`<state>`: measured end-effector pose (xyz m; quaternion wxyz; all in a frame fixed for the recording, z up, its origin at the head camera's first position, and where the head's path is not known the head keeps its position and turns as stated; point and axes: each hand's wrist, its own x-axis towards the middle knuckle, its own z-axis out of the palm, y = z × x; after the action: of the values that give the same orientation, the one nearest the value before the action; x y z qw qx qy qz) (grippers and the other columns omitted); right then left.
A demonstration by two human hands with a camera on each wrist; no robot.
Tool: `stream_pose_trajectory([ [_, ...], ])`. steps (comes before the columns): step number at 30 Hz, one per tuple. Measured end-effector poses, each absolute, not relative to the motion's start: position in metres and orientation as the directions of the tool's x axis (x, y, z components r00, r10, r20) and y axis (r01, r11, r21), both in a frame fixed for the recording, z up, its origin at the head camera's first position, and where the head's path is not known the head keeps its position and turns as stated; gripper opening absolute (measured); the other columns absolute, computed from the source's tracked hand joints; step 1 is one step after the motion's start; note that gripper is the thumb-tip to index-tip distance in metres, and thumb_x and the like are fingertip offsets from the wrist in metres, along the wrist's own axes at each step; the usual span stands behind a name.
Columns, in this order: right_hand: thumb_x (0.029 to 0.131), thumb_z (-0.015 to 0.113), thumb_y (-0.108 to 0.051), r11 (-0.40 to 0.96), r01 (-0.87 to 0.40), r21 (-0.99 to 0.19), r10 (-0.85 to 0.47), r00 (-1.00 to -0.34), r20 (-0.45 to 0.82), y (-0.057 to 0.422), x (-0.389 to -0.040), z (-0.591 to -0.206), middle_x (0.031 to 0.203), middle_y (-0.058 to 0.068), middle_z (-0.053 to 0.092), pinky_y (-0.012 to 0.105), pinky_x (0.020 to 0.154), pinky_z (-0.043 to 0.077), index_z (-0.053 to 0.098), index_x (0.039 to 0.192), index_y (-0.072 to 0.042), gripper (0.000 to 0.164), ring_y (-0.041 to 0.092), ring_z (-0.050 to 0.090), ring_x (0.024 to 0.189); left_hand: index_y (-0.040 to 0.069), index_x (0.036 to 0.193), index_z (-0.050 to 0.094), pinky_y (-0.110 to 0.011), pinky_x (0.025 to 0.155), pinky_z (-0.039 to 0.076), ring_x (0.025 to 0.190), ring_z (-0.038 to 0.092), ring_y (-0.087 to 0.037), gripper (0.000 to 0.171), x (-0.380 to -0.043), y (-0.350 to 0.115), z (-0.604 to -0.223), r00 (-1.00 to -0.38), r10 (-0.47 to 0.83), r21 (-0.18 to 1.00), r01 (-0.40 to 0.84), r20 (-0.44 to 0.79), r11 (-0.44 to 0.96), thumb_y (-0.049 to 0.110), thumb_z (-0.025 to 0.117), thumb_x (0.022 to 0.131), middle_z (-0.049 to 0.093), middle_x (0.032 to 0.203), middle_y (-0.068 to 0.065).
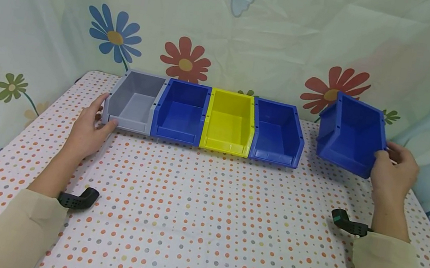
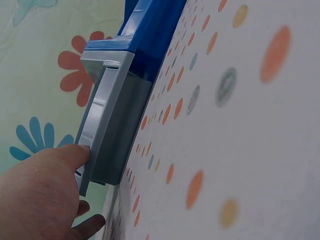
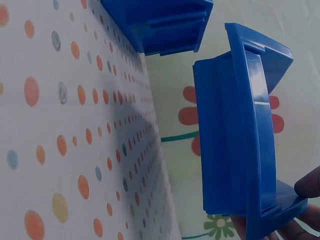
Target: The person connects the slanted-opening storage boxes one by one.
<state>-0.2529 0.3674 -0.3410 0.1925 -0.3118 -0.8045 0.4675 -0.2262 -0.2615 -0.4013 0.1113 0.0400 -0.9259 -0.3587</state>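
Observation:
A grey storage bin (image 1: 134,101) stands at the left end of a row. My left hand (image 1: 90,129) grips its front left corner, thumb on the front lip and fingers along the outer side; the left wrist view shows that thumb on the grey bin's lip (image 2: 96,112). On the right, my right hand (image 1: 395,174) holds a separate blue storage bin (image 1: 353,135) by its right wall, tilted. In the right wrist view this blue bin (image 3: 225,135) hangs off the tabletop, the thumb over its wall and other fingers beneath.
Right of the grey bin, side by side, stand a blue bin (image 1: 181,117), a yellow bin (image 1: 228,124) and another blue bin (image 1: 276,134). They sit along the back of a table with a dotted cloth (image 1: 192,224). Behind hangs a flowered curtain (image 1: 281,36).

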Motion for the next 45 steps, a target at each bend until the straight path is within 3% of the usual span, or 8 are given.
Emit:
stream_pose_trajectory([
  [11,0.105,0.047,-0.028,0.351,0.295,-0.889,0.667,-0.745,0.016,0.357,-0.251,-0.334,0.125,-0.023,0.054,0.033,0.113,0.049,0.049,0.153,-0.035,0.048,0.000,0.051,0.109,0.028,0.168,0.009,-0.072,0.112,0.038,0.142,0.042,-0.052,0.077,-0.226,-0.262,-0.400,-0.974,-0.156,0.674,-0.006,0.163,0.738,0.033,0.054,0.107,0.034,0.159,-0.030],
  [16,0.106,0.047,-0.028,0.388,0.280,-0.878,0.644,-0.764,0.041,0.352,-0.252,-0.334,0.115,-0.025,0.053,0.026,0.100,0.050,0.051,0.153,-0.033,0.047,-0.002,0.051,0.104,0.028,0.168,0.009,-0.072,0.112,0.039,0.142,0.042,-0.052,0.077,-0.226,-0.261,-0.400,-0.975,-0.158,0.676,-0.009,0.159,0.737,0.033,0.054,0.107,0.034,0.160,-0.030],
  [25,0.107,0.046,-0.029,0.416,0.281,-0.865,0.625,-0.779,0.047,0.348,-0.254,-0.337,0.138,-0.012,0.057,0.036,0.116,0.046,0.050,0.153,-0.032,0.047,0.010,0.054,0.122,0.028,0.168,0.008,-0.072,0.112,0.039,0.142,0.043,-0.053,0.077,-0.226,-0.261,-0.401,-0.973,-0.159,0.671,-0.005,0.169,0.742,0.032,0.054,0.107,0.034,0.160,-0.030],
  [34,0.106,0.048,-0.028,0.448,0.275,-0.851,0.597,-0.800,0.056,0.344,-0.255,-0.336,0.136,-0.011,0.058,0.028,0.104,0.050,0.051,0.153,-0.030,0.048,0.007,0.054,0.117,0.028,0.168,0.009,-0.071,0.112,0.038,0.142,0.042,-0.053,0.077,-0.226,-0.260,-0.402,-0.972,-0.162,0.674,-0.005,0.171,0.738,0.032,0.054,0.106,0.034,0.160,-0.030],
  [37,0.106,0.046,-0.029,0.464,0.276,-0.842,0.591,-0.804,0.062,0.344,-0.254,-0.336,0.142,-0.008,0.056,0.033,0.110,0.050,0.050,0.154,-0.030,0.048,0.008,0.053,0.120,0.028,0.168,0.008,-0.071,0.112,0.038,0.142,0.042,-0.053,0.077,-0.226,-0.260,-0.401,-0.972,-0.163,0.673,-0.004,0.172,0.740,0.031,0.054,0.106,0.034,0.160,-0.030],
  [43,0.106,0.046,-0.028,0.495,0.244,-0.834,0.582,-0.806,0.110,0.341,-0.255,-0.339,0.150,-0.003,0.056,0.025,0.099,0.050,0.051,0.154,-0.026,0.048,0.007,0.054,0.117,0.027,0.168,0.008,-0.072,0.112,0.039,0.142,0.043,-0.052,0.077,-0.225,-0.260,-0.401,-0.971,-0.163,0.670,-0.005,0.173,0.742,0.031,0.054,0.107,0.033,0.159,-0.030],
  [45,0.107,0.045,-0.028,0.499,0.235,-0.834,0.576,-0.809,0.117,0.340,-0.255,-0.340,0.153,-0.002,0.054,0.026,0.100,0.052,0.051,0.154,-0.026,0.048,0.007,0.055,0.119,0.027,0.168,0.008,-0.072,0.112,0.039,0.142,0.043,-0.053,0.077,-0.225,-0.260,-0.401,-0.971,-0.164,0.671,-0.006,0.172,0.742,0.031,0.054,0.107,0.033,0.160,-0.030],
])
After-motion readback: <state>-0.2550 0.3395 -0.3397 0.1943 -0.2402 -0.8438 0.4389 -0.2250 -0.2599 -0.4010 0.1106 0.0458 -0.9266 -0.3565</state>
